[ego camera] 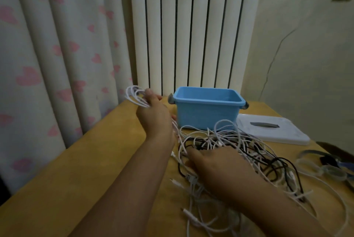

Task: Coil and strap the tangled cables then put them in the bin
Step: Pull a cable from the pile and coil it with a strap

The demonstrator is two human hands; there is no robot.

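Left hand (153, 116): thin white cable coil (135, 95) is gripped aloft, keeping loops gathered.
Right hand (216, 162): fingers spread, tangled black-and-white cable pile (249, 152) is pinned.
Bin: open blue plastic bin (206, 114) is stood behind pile.

Heart-print curtain (47, 54), white radiator (191, 31), cracked cream wall (306, 54), wooden table (86, 169)

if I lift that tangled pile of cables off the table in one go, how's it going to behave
Probably floppy: the tangled cables lie in loose, sagging loops across the table. Likely to come up as one snagged clump, since white and black strands cross each other throughout. Loose ends near the front edge would probably dangle and drag, as the white strand does from the coil in the left hand.
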